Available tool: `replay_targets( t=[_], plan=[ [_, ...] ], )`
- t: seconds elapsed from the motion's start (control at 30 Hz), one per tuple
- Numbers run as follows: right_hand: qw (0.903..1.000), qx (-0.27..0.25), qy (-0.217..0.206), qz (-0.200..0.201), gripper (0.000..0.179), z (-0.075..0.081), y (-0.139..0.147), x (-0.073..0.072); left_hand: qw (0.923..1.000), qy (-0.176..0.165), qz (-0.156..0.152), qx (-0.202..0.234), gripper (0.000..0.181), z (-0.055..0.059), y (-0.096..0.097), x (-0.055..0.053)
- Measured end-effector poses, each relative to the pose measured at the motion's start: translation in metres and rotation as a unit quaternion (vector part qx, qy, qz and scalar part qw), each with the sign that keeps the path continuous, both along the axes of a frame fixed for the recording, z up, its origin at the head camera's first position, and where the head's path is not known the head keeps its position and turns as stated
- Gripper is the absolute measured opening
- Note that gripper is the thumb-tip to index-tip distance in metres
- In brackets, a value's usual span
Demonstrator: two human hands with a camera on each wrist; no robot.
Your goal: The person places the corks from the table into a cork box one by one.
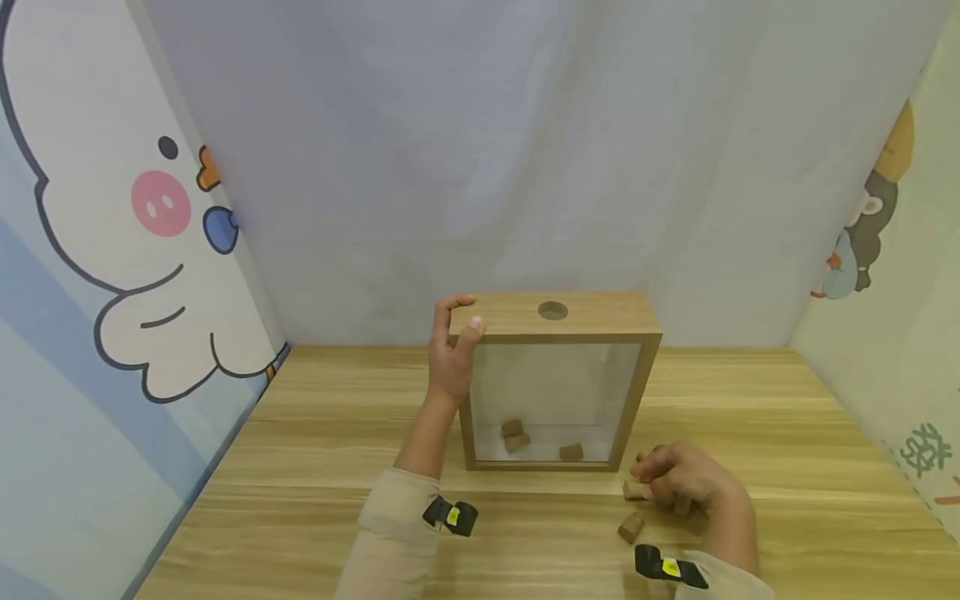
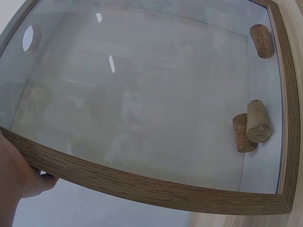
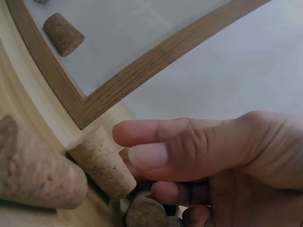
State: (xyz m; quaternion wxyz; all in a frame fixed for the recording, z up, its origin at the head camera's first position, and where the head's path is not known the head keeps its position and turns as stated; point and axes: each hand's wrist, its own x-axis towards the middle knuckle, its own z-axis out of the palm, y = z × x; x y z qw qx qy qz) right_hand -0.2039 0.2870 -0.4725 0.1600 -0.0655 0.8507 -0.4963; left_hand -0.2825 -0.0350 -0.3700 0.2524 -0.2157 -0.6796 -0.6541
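Beige sleeves (image 1: 397, 521) nearest. Wood-grain tabletop (image 1: 300, 467); pale curtain (image 1: 450, 167) behind; green written character (image 1: 927, 451) on right wall (image 1: 862, 350). Left hand (image 1: 452, 358) grips wooden box (image 1: 607, 315), mid-tabletop, three corks (image 1: 571, 452) inside. Right hand (image 1: 690, 475) among loose corks (image 1: 632, 527) toward near right corner; cannot tell whether pinching one.

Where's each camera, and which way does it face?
Head: head-worn, facing forward-down at the box; left hand, right hand, sleeves show.
Left wrist: wrist-worn, facing the box's clear front; left hand partly shows.
Right wrist: wrist-worn, facing loose corks and a box corner; right hand shows.
Head and left wrist share the hole and three corks inside.
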Motion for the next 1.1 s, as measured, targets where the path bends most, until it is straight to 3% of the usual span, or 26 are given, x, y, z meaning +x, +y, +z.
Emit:
replay_targets(
  t=[0.13, 0.27, 0.5, 0.7, 0.87, 1.1],
  plan=[
    [0.9974, 0.052, 0.042, 0.024, 0.026, -0.001, -0.002, -0.002, 1.0, -0.002, -0.003, 0.002, 0.045, 0.0, -0.001, 0.001],
    [0.9951, 0.065, 0.064, 0.039, 0.024, -0.001, -0.005, -0.003, 1.0, -0.003, -0.005, 0.004, 0.044, 0.001, -0.001, 0.001],
    [0.996, 0.074, 0.05, 0.009, 0.022, -0.001, -0.013, -0.002, 1.0, 0.0, 0.002, 0.003, 0.044, 0.002, -0.001, 0.0],
    [0.9925, 0.106, 0.059, 0.011, 0.017, 0.0, -0.015, 0.0, 1.0, -0.005, 0.001, 0.001, 0.045, 0.002, -0.001, 0.001],
    [0.9942, 0.086, 0.062, 0.02, 0.015, 0.001, -0.01, 0.004, 0.9999, -0.01, -0.003, 0.001, 0.046, 0.002, -0.001, 0.001],
    [0.9984, 0.017, 0.042, 0.033, 0.019, 0.006, -0.003, 0.01, 0.9998, -0.018, -0.003, -0.002, 0.046, 0.002, -0.001, 0.002]
  ],
)
